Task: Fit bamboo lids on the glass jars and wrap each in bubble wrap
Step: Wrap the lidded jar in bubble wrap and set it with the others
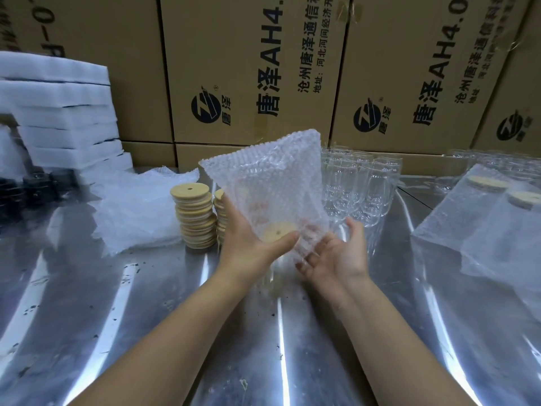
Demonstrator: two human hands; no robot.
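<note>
Two stacks of bamboo lids (pixel 194 215); one further lid (pixel 278 230) inside the single raised bubble-wrap bag (pixel 272 177). Two wrapped jars (pixel 497 221) at right, each lidded. Foam slabs (pixel 67 112) at left: about six, stacked. Empty glass jars (pixel 358 183): clustered, overlapping, no reliable count.

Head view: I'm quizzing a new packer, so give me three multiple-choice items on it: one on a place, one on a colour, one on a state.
1. Where does the stack of loose bamboo lids stand, relative to the held bubble-wrap bag?
A. left of it
B. right of it
C. on top of it
2. The foam sheets are:
A. pink
B. white
C. green
3. The glass jars just right of the bag are:
A. wrapped
B. lidded
C. bare, lidless

1 A: the stack stands left of the bag. 2 B: the pile is plainly white. 3 C: open rims show, no lids.
</note>
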